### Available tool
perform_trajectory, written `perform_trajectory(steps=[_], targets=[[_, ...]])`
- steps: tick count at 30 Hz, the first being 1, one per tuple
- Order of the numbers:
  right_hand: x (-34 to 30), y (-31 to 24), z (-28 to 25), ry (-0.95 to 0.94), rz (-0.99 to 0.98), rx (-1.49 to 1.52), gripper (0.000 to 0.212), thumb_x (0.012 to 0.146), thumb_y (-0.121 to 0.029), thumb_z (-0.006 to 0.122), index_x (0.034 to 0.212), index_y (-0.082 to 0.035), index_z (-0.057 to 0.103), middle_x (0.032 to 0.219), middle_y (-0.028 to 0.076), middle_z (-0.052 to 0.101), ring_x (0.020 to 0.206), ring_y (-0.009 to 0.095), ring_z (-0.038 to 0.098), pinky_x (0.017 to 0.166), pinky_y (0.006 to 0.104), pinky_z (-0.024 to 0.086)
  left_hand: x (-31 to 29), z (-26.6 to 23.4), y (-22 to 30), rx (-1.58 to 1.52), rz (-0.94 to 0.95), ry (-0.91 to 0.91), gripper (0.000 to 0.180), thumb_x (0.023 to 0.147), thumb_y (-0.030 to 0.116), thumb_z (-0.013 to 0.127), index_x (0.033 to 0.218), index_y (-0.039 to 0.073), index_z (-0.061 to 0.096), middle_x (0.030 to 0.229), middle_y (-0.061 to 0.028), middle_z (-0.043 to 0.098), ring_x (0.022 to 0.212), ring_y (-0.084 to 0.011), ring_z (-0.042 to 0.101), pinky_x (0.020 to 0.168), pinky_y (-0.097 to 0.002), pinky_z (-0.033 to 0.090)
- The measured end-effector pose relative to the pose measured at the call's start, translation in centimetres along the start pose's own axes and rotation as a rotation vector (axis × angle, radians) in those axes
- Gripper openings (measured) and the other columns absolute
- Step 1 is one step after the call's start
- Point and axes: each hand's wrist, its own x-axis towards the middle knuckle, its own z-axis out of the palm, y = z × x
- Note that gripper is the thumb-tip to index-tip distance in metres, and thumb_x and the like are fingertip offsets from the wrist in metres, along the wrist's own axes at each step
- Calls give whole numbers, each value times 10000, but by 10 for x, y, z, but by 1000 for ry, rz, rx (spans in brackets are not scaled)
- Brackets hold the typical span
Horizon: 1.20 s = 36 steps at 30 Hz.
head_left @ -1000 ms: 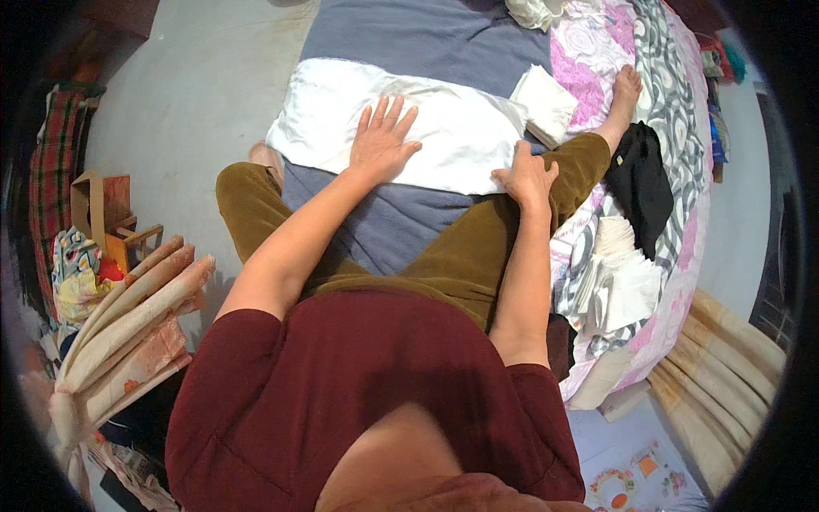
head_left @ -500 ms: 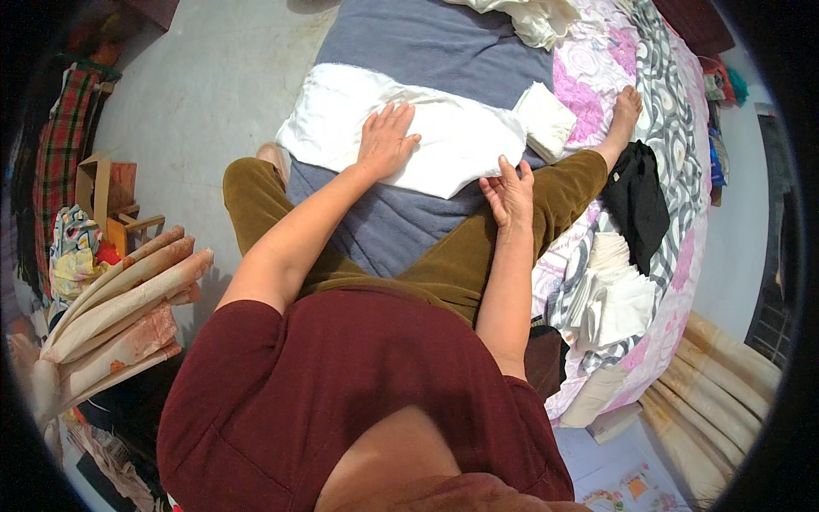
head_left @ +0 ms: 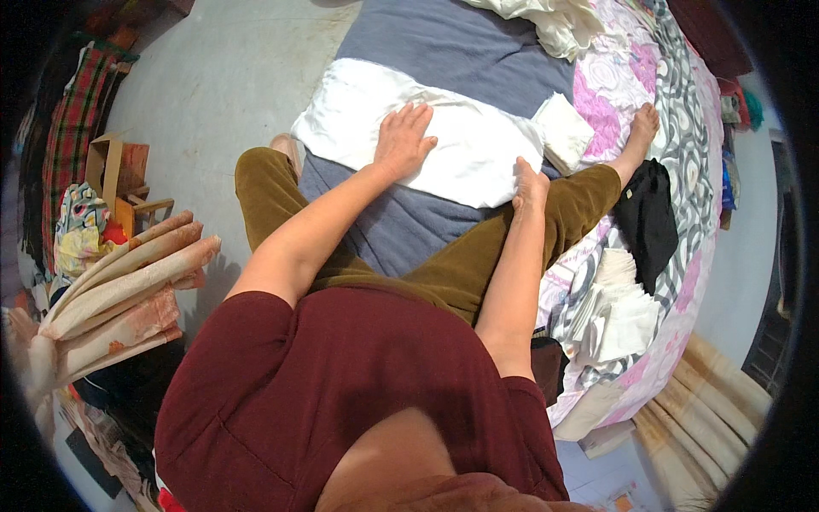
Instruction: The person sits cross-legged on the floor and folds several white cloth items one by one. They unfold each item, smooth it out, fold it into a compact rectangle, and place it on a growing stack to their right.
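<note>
A folded white cloth (head_left: pixel 341 107) lies lengthwise across the grey-blue blanket (head_left: pixel 444 51) between my spread legs. My left hand (head_left: pixel 405 141) rests flat on its upper face, fingers extended. At the cloth's right end, my right hand (head_left: pixel 531 186) is turned on its side, with the thumb up and the fingers drawn together at the edge; part of the fingers is hidden. Just beyond that end sits a smaller folded white cloth (head_left: pixel 565 132).
A crumpled cream cloth (head_left: pixel 563 26) lies at the far end. On the patterned bedding to my right are a black garment (head_left: pixel 647 218) and a pile of folded white cloths (head_left: pixel 618 320). A gathered curtain (head_left: pixel 136 290), a cardboard box (head_left: pixel 102 171) and grey floor (head_left: pixel 213 85) are on the left.
My right hand has turned from palm-up with parted fingers to sideways at the cloth's right edge, its fingers drawn together. The left hand stays flat on the cloth. The whole view has shifted slightly.
</note>
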Motion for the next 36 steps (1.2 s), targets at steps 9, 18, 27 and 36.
perform_trajectory(steps=[9, 18, 27, 36], targets=[[-26, 1, -14, -253, -434, 573, 281, 953, -69, 524, 1206, 55, 529, 1084, 124, 633, 921, 205, 638, 794, 335, 525, 7, -16, 21, 53, 19, -46, 572, 952, 384, 443, 1440, 95, 367, 1500, -167, 325, 1405, -366, 234, 1133, -506, 154], [-113, -18, -92, -302, -552, 681, 433, 987, -133, 455, 1378, 42, 391, 1321, 185, 504, 1199, 285, 517, 1015, 418, 420, 3, -21, 98, -61, 148, -167, 629, 957, 474, 401, 1469, 117, 320, 1510, -204, 287, 1422, -402, 178, 1140, -548, 125], [-81, 11, -141, -392, -278, 952, 521, 1000, -308, 414, 1388, 37, 369, 1386, 208, 455, 1229, 375, 484, 1054, 507, 361, -3, 1, 120, -117, 165, -206, 660, 960, 510, 373, 1484, 120, 282, 1540, -187, 226, 1434, -393, 139, 1146, -543, 98], [-113, -40, -18, -546, -586, 677, 441, 1001, -103, 308, 1424, 19, 335, 1366, 199, 469, 1234, 297, 494, 1040, 421, 404, -2, 45, 69, -813, 6, -97, 625, 976, 408, 415, 1473, 50, 295, 1504, -185, 319, 1413, -299, 265, 1150, -379, 211]])
